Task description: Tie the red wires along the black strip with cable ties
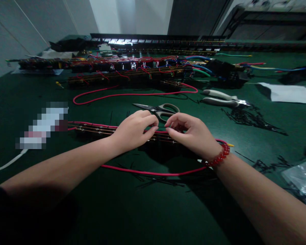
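Observation:
My left hand [134,131] rests over a long narrow strip assembly [97,129], with its thumb and index finger pinched together. Close beside it, my right hand [193,134] also pinches with thumb and index finger and wears a red bead bracelet. Anything between either set of fingertips is too small or hidden to make out. A red wire [153,174] runs along the assembly under both hands and loops round in front of it. Just behind my fingers lies a pair of scissors [155,109], its blades pointing left.
Grey-handled pliers [220,102] lie behind right, by a pile of thin black strips [250,119]. More wired assemblies [127,76] fill the back of the green table. A blurred white object [47,124] with a cable lies left; a clear plastic bag [302,177] lies right.

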Demonstrator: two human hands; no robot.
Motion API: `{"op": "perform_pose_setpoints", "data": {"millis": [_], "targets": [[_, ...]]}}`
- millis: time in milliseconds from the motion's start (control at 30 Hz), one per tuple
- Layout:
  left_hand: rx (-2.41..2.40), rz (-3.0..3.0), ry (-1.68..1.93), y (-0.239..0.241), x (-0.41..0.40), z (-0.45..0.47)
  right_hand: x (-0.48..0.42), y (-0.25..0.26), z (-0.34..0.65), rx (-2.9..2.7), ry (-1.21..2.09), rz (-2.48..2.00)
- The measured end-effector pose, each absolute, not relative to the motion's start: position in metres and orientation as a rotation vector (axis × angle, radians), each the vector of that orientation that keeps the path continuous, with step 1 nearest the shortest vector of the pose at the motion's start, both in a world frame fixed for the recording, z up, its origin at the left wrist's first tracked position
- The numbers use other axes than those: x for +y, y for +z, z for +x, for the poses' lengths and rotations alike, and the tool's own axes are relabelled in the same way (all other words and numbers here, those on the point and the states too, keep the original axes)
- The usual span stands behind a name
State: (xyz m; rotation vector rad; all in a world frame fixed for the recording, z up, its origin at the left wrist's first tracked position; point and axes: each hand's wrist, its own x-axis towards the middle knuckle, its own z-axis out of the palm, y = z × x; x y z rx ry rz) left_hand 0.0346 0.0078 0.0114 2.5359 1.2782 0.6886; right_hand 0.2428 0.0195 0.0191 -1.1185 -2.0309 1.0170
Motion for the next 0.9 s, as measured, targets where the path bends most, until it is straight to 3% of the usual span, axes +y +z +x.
{"op": "perform_pose_setpoints", "data": {"millis": [267,900], "targets": [[1.268,2.531,0.711,0.0091,0.0099,0.0339,0.0200,0.0177,0.2436,-1.961,0.951,-1.066],[1.286,2.515,0.673,0.0092,0.0089,0.0342,0.0204,0.0218,0.2416,-1.673,1.204,-1.043]]}}
